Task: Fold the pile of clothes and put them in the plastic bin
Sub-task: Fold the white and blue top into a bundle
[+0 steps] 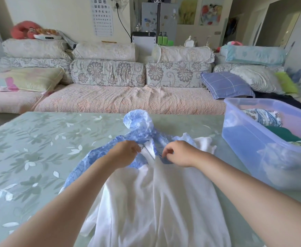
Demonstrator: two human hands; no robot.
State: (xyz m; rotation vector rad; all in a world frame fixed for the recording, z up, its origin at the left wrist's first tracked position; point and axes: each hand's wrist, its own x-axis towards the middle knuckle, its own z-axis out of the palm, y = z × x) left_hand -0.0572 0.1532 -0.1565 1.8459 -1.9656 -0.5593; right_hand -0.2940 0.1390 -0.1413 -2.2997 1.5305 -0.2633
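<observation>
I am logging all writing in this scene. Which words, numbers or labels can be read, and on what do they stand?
Eye chart on the wall: rows of "E" shapes turned various ways; lower rows too small.
Fridge magnets: too blurred to read.
Hooded jacket, plastic bin: no text seen.

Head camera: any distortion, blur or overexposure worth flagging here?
Head view: wide-angle bending bows the table and bin near the borders; light is soft, no hard shadows; the white jacket is nearly washed out, folds faint; the left hand and right hand look slightly smeared; the sofa is fairly sharp.
</observation>
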